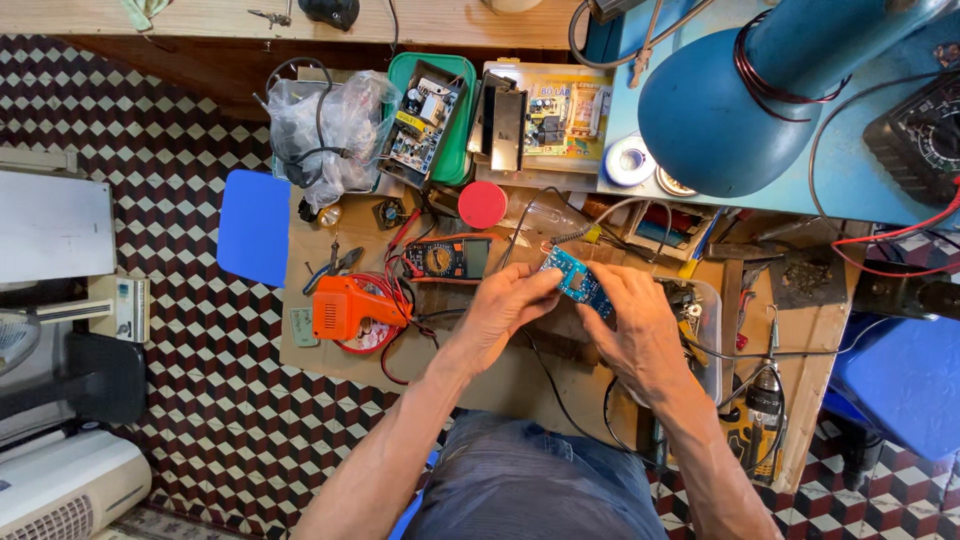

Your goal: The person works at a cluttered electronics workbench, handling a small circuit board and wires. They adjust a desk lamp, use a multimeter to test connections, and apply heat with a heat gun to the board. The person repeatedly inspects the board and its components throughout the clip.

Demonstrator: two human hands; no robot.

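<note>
The circuit board [577, 282] between the hands is bright blue. The soldering gun [345, 307] is orange, lying over red wires [400, 300]. The multimeter [447, 259] is black with an orange edge. A round lid [483, 204] is red. The tray [460, 120] holding a board is green. The lamp shade [715, 115] is deep blue, wound with dark red wire, and stands on a pale blue top [850, 170]. The surface [500, 385] is cardboard brown. The stool [253, 227] is blue. The floor [190, 120] bears a cube pattern of white, black and dark red. The trousers [530, 480] are grey-blue.

Multimeter [447, 259] and orange soldering gun [350, 307] crowd bare cardboard [500, 385].
</note>
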